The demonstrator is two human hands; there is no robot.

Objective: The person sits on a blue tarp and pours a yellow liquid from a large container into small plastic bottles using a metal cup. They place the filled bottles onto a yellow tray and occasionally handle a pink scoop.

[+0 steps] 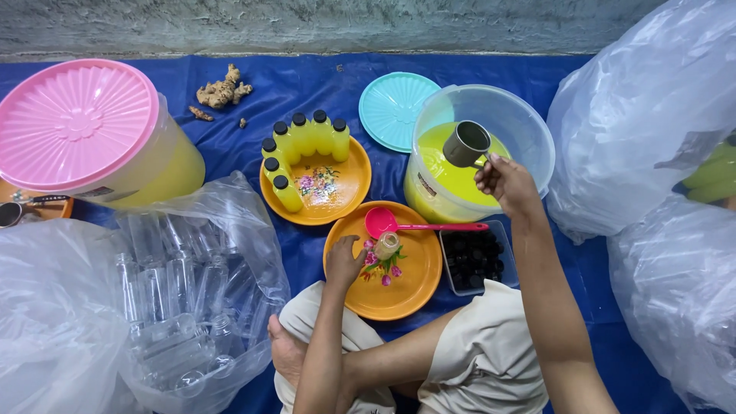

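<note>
Metal cup (466, 143) held by the right hand (506, 182) over the open clear tub (529, 130) of yellow liquid.

Head view: right hand closed on the cup's handle; cup tipped, mouth facing up toward the camera, long axis running from the hand up-left across the tub. A small open bottle (387, 245) stands upright, mouth up, on the near orange plate (406, 295), below and left of the cup, well apart. Left hand (343, 263), fingers curled, rests on that plate just beside the bottle and is the nearer hand; contact with the bottle cannot be confirmed. A pink funnel (381, 222) lies by the bottle, handle pointing right.
</note>
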